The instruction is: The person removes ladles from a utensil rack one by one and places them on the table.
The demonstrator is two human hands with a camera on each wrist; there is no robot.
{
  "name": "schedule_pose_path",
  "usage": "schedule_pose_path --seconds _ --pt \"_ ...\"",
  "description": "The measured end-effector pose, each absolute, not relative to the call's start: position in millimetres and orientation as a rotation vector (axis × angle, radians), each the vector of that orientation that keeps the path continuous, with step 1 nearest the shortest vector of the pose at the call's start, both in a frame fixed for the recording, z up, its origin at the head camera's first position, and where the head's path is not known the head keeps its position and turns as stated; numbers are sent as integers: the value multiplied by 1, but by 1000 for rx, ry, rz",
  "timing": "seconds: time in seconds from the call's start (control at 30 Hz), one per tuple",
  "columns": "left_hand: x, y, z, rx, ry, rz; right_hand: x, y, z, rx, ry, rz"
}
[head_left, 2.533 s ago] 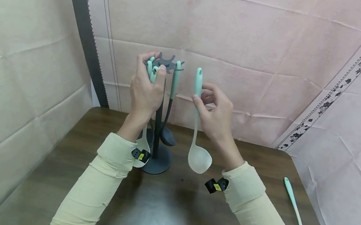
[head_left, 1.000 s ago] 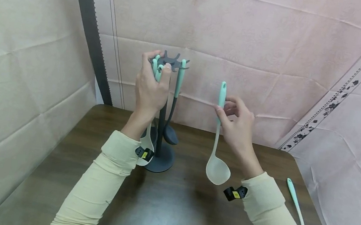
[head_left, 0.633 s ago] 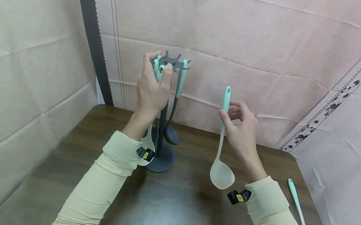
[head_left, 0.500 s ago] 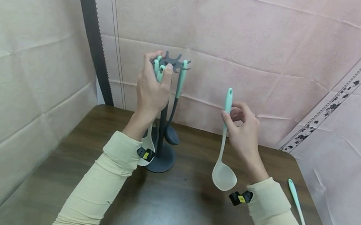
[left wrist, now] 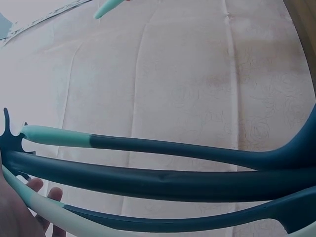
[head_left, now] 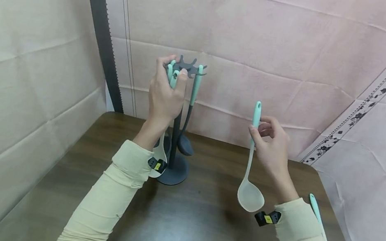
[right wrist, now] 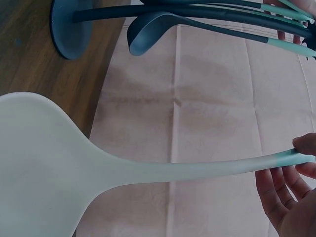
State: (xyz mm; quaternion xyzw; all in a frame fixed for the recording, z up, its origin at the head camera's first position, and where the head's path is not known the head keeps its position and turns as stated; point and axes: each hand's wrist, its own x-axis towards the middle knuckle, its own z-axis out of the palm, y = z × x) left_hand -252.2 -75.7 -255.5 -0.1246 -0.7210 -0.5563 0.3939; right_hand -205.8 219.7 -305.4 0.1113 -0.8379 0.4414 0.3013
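Observation:
My right hand (head_left: 273,147) pinches a white ladle (head_left: 250,196) by its mint-green handle, bowl downward, above the table. In the right wrist view, its thumb and fingers close on the handle's green part. My left hand (head_left: 165,97) grips the top of a dark utensil stand (head_left: 175,172), its fingers round several mint handles there. A dark ladle (head_left: 185,145) hangs on the stand's right side. Below the left hand hangs a white utensil (head_left: 159,155), its head partly hidden by the wrist. In the left wrist view, the stand's pole (left wrist: 163,183) runs between hanging utensils.
On the brown table (head_left: 181,227), another utensil with a mint handle (head_left: 316,207) lies at the right, mostly hidden by my right sleeve. Pale cloth walls (head_left: 257,42) enclose the table at the back and both sides.
My right hand has carried the white ladle rightward and slightly down, away from the stand. My left hand stays on the stand's top. The right sleeve now covers more of the utensil on the table.

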Motion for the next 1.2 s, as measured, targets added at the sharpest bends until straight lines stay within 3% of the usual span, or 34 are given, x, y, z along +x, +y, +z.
schedule_pose_path --seconds 1.2 --pt "-253 -77 -255 -322 -1836 -1403 -195 269 -333 112 -2313 1032"
